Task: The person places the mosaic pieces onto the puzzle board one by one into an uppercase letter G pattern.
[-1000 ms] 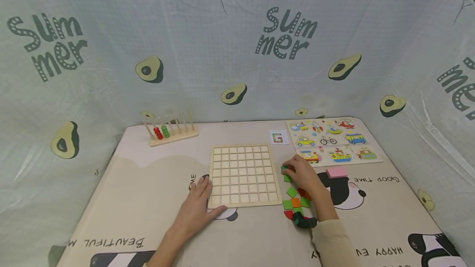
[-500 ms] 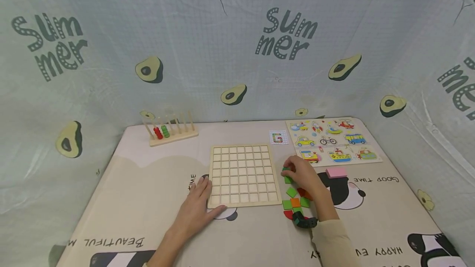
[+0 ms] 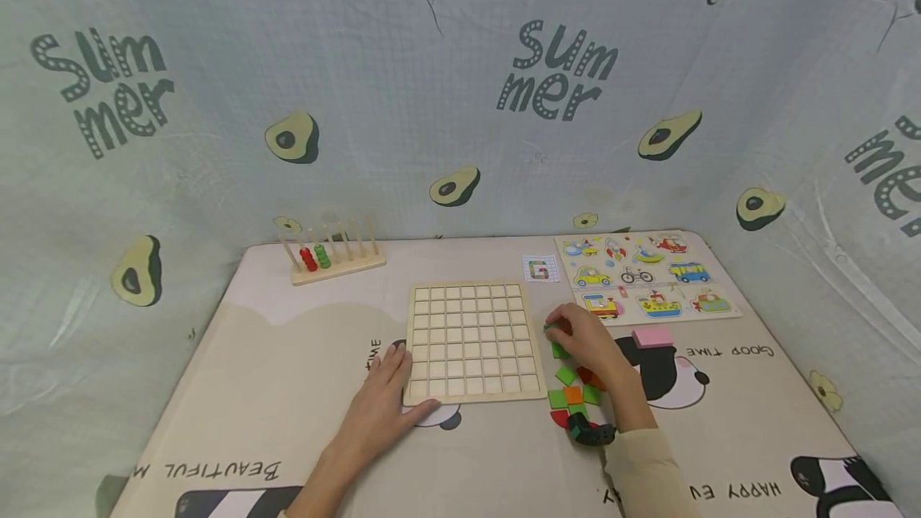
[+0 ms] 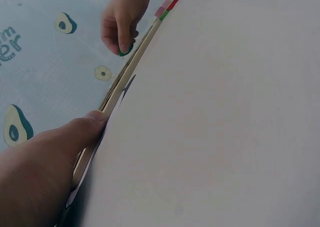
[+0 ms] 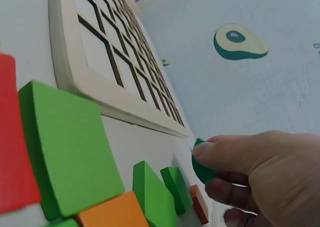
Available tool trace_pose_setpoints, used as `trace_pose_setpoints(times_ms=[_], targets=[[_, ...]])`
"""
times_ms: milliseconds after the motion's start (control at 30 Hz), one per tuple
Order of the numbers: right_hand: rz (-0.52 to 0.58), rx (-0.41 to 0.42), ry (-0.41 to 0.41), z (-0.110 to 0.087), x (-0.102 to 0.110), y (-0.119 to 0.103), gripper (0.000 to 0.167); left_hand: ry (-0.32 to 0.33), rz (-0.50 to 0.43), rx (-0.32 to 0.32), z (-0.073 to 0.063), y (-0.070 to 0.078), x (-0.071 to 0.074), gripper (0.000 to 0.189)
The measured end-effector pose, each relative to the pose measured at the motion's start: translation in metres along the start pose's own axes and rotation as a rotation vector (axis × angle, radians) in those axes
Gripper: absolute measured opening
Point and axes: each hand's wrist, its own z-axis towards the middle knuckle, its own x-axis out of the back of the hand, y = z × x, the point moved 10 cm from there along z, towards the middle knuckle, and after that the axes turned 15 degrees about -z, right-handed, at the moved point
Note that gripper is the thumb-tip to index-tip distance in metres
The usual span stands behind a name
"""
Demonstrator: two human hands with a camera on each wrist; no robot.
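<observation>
A square wooden grid board [image 3: 475,400] lies flat in the middle of the table. My left hand [image 3: 377,402] rests at its near left corner, fingers along the left side and thumb against the front edge. Beyond the board's right side, my right hand [image 3: 584,336] pinches a dark green piece with a curved edge [image 5: 202,164] between thumb and fingers. Under and in front of that hand are loose pieces, among them a light green square [image 5: 75,147], an orange piece [image 5: 115,212] and a red piece [image 5: 15,132]. My right forearm partly covers the pile.
A small pattern card [image 3: 540,268] lies behind the board's far right corner. Farther right are a vehicle picture puzzle [image 3: 629,294] and a pink block [image 3: 652,336]. A wooden peg stand [image 3: 345,266] with red and green beads stands at the back left, before a hanging cloth.
My right hand shifts only very slightly, keeping the dark green piece. The left hand and the board stay where they were.
</observation>
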Motion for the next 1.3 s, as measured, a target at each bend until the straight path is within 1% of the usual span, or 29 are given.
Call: trace_pose_setpoints(times_ms=[133,300,500,633,767,1000,1100,1300], targets=[[0.022,0.016,0.033,-0.001,0.005,-0.004,0.019,0.005,-0.003,-0.006,-0.001,0.001,0.001,0.093],[0.002,0.051,0.086,-0.001,0.013,-0.011,0.026,0.003,-0.007,0.003,0.000,0.000,0.000,0.093],[-0.021,0.111,0.135,0.001,0.021,-0.021,0.025,-0.017,-0.021,0.024,0.001,-0.002,0.000,0.094],[-0.019,0.141,0.164,0.003,0.027,-0.030,0.024,-0.018,-0.022,0.025,0.001,-0.001,0.000,0.094],[0.000,0.156,0.170,0.008,0.031,-0.040,0.024,-0.012,-0.010,0.022,0.000,0.000,0.001,0.094],[0.040,0.209,0.195,0.019,0.033,-0.060,0.021,-0.005,-0.008,0.014,0.000,0.001,0.003,0.093],[0.037,0.212,0.195,0.024,0.031,-0.067,0.020,-0.004,0.001,0.007,0.001,0.003,0.004,0.093],[0.059,0.209,0.166,0.033,0.024,-0.081,0.022,0.006,0.008,-0.006,0.001,0.003,0.004,0.092]])
